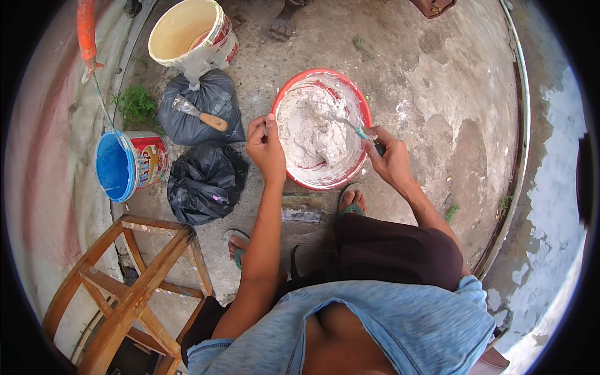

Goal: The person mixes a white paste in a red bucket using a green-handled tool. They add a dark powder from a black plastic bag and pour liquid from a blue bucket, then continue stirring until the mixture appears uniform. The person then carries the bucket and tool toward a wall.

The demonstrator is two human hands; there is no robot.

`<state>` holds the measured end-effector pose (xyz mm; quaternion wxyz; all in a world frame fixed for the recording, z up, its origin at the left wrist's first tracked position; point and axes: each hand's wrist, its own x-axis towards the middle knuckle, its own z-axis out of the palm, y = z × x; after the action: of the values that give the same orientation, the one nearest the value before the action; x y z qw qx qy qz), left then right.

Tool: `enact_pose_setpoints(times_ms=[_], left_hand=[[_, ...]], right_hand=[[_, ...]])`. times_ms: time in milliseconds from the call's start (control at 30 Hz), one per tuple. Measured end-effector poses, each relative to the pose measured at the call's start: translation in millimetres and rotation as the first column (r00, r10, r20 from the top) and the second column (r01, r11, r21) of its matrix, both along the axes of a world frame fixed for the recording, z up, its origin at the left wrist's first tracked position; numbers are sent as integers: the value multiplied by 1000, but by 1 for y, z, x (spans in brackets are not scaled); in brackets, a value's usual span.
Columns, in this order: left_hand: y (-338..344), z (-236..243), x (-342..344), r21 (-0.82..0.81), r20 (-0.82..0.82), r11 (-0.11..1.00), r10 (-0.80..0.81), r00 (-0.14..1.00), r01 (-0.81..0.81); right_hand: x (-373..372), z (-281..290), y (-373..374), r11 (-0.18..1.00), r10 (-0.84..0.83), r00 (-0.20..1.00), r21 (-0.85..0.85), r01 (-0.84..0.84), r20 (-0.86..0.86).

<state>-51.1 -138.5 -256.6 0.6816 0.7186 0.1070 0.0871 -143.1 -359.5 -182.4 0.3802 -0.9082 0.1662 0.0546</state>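
A red basin point(366, 114) holds thick white paste point(315, 137), smeared up its inner wall. My left hand point(265, 149) grips the basin's left rim, thumb raised along it. My right hand point(387, 159) is closed on the handle of a metal mixing tool point(357, 130) with some teal on it; its far end is sunk in the paste at the middle, so its shape is hidden. Left of the basin, a scraper point(212, 119) with a wooden handle lies on a tied black bag point(190, 131).
Another black bag point(206, 187), a cream bucket point(187, 34) and a blue-lined bucket point(115, 165) stand left. A wooden frame point(128, 300) fills the lower left. An orange-handled tool point(87, 37) leans upper left. A pipe point(525, 125) runs along the right. Someone's bare foot point(281, 25) shows at top.
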Motion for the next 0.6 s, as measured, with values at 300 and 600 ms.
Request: enact_pose_setpoints(times_ms=[300,600], left_hand=[[-5,-16,-21,-259,-177,950,131,975,-175],[-5,-12,-42,-345,-245,900,188,951,-267]], right_hand=[[-4,-43,6,940,196,981,-285,-188,0],[0,30,0,886,439,894,-118,-448,-94]])
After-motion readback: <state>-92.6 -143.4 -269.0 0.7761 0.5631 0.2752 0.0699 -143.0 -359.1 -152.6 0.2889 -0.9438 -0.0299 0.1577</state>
